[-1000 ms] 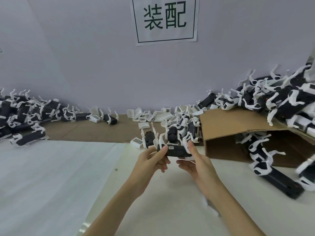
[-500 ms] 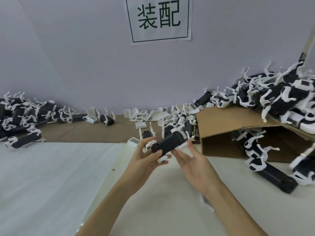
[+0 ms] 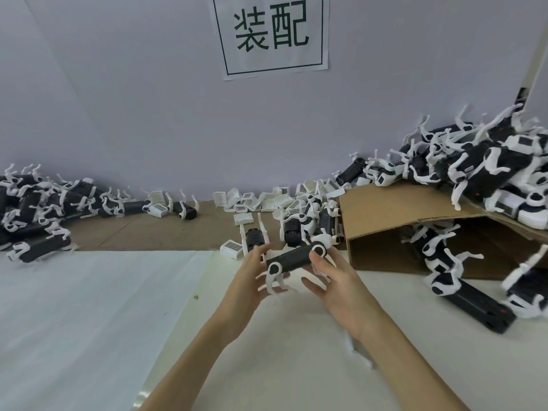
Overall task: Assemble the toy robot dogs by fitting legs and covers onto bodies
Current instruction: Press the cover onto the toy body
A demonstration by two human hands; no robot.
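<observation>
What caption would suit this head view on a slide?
Both hands, left hand and right hand, hold a black toy robot dog body with white legs above the white table, beside an open cardboard box.

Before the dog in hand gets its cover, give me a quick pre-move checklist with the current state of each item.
1. Toy dog held by both hands, left hand and right hand: ok.
2. Near-side legs fitted: ok.
3. Far-side legs seated: cannot tell, hidden.
4. Loose white covers on the bench behind: ok.
5. A hand free to pick a cover: not ok.
</observation>
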